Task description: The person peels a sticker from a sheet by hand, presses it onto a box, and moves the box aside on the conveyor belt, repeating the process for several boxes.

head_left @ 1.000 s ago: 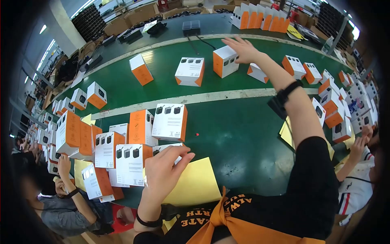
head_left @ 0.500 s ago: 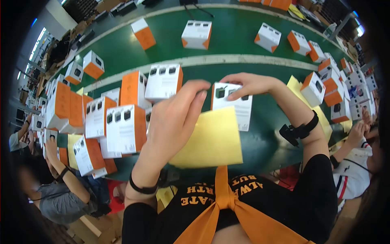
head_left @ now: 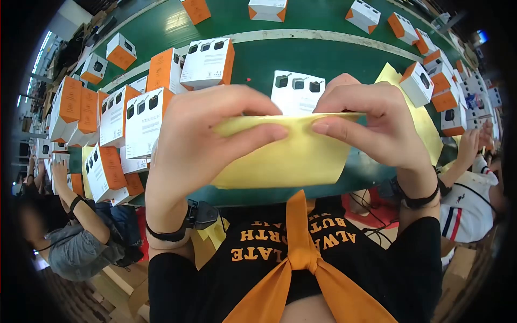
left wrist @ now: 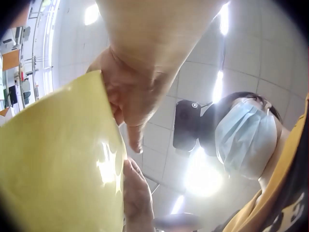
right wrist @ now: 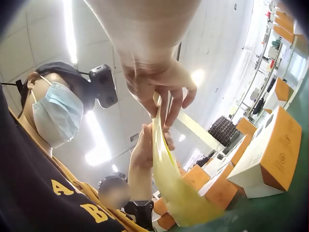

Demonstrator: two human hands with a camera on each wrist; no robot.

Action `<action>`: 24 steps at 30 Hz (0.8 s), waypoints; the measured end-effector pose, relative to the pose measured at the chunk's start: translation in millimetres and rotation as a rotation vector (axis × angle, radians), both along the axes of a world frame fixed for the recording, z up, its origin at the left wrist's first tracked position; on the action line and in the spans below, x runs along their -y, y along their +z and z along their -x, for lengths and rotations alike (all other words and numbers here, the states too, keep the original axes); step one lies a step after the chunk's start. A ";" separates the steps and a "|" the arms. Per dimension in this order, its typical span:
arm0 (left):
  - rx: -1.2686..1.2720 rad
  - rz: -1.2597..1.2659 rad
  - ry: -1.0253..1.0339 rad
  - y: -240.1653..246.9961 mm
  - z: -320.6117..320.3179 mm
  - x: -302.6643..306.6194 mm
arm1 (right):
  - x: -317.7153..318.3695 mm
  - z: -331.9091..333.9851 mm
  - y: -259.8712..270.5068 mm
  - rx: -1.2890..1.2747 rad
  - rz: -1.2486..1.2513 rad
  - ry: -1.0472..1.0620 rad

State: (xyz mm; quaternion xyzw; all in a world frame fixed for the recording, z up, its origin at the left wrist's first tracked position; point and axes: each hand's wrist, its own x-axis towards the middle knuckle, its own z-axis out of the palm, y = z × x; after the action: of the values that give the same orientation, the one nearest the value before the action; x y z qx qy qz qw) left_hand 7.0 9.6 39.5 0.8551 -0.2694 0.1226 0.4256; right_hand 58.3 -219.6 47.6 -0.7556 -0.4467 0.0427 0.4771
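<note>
Yellow sheet point(head_left: 293, 156) bridges 2 pinching hands point(head_left: 202, 132); wrist views add a mask point(left wrist: 246, 137)

yellow sheet point(head_left: 285, 156): cut off by left wrist view's left edge
white box point(head_left: 299, 91): lower part hidden behind the sheet
orange-sided box point(head_left: 196, 11): top cut off, head view
box print point(head_left: 207, 62): too small to read

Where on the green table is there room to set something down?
The green tabletop looks bare beyond the lone white box, up to the pale strip, and rightward toward the yellow sheet lying there. It's crowded with orange-and-white boxes at left and far right.
</note>
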 end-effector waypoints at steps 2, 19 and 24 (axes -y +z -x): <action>-0.219 0.168 0.093 8.5 15.6 7.2 | 0.1 1.8 3.4 0.096 0.007 0.063; -0.304 0.213 0.162 19.2 12.0 26.7 | -2.7 29.2 -22.4 1.091 0.095 -0.372; -0.399 0.303 0.143 14.6 5.0 28.7 | 4.8 26.1 -24.3 1.049 0.129 -0.333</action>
State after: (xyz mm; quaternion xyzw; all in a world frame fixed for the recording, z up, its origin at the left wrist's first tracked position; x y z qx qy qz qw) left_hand 2.0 -19.1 54.1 0.8056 -0.0977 0.0202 0.5840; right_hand 32.2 -224.4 23.3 -0.7636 -0.4956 -0.3881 0.1439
